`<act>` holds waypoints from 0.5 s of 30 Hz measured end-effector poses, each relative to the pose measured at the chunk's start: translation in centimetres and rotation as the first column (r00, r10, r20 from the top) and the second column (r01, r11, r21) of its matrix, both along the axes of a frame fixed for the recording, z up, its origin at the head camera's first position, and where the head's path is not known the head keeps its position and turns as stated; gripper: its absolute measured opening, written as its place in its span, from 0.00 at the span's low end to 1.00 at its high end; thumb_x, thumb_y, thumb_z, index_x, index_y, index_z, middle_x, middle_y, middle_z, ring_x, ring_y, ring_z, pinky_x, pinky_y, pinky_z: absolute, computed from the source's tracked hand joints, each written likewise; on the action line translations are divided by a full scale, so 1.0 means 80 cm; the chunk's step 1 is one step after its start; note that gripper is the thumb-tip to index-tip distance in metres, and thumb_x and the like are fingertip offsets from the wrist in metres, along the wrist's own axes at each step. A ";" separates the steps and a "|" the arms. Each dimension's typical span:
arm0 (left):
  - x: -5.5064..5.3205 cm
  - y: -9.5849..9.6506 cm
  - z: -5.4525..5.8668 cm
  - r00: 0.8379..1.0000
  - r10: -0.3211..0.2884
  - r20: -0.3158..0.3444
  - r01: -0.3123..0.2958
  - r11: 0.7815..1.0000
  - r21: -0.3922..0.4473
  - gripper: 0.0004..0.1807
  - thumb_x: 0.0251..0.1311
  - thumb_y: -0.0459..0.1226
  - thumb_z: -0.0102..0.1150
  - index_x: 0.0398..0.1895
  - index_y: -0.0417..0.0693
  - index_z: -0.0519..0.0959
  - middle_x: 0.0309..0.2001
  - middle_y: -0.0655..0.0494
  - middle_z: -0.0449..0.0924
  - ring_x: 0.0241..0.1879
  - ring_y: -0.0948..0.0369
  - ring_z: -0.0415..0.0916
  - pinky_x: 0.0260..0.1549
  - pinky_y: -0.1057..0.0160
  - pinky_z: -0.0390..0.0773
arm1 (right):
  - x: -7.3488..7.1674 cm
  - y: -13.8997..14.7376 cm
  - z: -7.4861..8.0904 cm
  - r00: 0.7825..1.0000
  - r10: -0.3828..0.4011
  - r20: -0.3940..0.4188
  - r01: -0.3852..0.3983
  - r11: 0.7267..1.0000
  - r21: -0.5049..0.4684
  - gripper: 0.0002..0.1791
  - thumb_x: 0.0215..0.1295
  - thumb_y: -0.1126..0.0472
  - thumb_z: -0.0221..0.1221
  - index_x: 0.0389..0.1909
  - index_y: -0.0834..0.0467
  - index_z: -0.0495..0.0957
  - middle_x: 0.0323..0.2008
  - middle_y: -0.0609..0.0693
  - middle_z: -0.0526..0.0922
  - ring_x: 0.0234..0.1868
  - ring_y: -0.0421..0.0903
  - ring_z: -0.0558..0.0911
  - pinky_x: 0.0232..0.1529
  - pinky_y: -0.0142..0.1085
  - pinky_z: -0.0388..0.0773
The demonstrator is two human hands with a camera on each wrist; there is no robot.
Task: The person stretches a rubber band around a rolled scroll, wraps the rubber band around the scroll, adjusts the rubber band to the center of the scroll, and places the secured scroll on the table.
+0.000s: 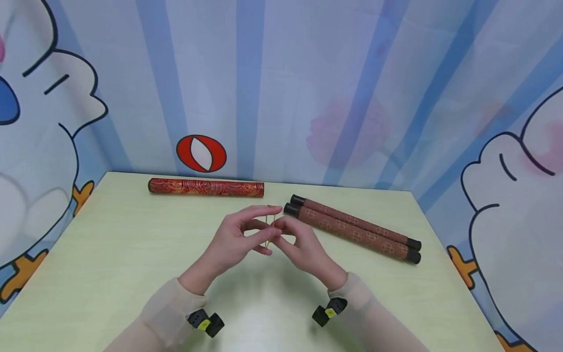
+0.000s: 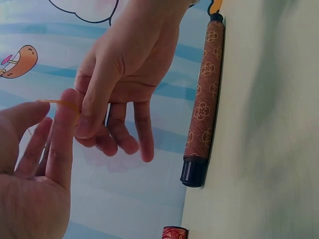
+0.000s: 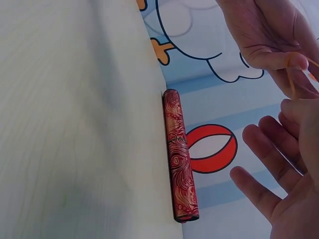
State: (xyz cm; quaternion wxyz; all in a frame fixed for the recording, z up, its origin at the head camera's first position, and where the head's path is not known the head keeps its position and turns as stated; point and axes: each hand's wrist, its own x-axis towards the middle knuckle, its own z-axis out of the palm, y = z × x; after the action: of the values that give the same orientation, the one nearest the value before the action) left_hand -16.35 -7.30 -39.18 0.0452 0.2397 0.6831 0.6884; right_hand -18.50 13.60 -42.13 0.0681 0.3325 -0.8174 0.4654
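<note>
A thin yellow-orange rubber band (image 1: 266,240) is stretched between my two hands above the table. My left hand (image 1: 237,237) has its fingers spread and fairly straight, with the band looped about the thumb and fingers. Thumb and index finger of my right hand (image 1: 305,247) pinch the band; its other fingers are loose, as the left wrist view shows. In the right wrist view the band (image 3: 291,82) runs from the left thumb to the right fingertips. Part of the loop is hidden behind the fingers.
Two brown flower-patterned rolls (image 1: 352,234) with black ends lie side by side at the right. One red swirl-patterned roll (image 1: 206,187) lies along the table's back edge, left of centre. A printed cloth backdrop (image 1: 281,98) stands behind the pale table (image 1: 110,254).
</note>
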 end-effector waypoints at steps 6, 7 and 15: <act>-0.003 -0.003 0.000 0.998 0.053 -0.029 -0.054 0.998 -0.024 0.27 0.68 0.29 0.70 0.70 0.46 0.81 0.72 0.50 0.75 0.57 0.45 0.86 0.36 0.51 0.91 | -0.003 0.010 -0.002 0.999 -0.012 0.033 0.011 0.999 0.030 0.07 0.74 0.65 0.67 0.49 0.58 0.84 0.45 0.49 0.88 0.50 0.47 0.87 0.59 0.44 0.86; -0.003 -0.004 0.000 0.997 0.066 -0.048 -0.068 0.997 -0.033 0.28 0.67 0.28 0.71 0.70 0.46 0.81 0.72 0.50 0.75 0.57 0.44 0.86 0.36 0.52 0.91 | -0.004 0.013 -0.003 0.999 -0.023 0.034 0.022 0.999 0.038 0.06 0.74 0.64 0.67 0.48 0.58 0.84 0.44 0.48 0.88 0.49 0.45 0.87 0.58 0.44 0.86; -0.008 -0.012 -0.004 0.948 0.222 -0.227 -0.265 0.948 -0.178 0.31 0.57 0.35 0.82 0.66 0.52 0.85 0.68 0.53 0.80 0.52 0.54 0.88 0.37 0.64 0.89 | -0.011 0.034 -0.004 0.998 -0.059 -0.017 0.061 0.989 0.136 0.05 0.74 0.62 0.68 0.47 0.57 0.85 0.43 0.46 0.87 0.46 0.42 0.85 0.50 0.42 0.85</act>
State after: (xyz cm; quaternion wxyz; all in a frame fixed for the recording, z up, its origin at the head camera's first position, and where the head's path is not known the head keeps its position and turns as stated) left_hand -17.02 -8.22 -39.48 -0.0863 0.2164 0.7762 0.5858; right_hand -19.41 16.30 -42.46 0.0646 0.3146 -0.8564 0.4042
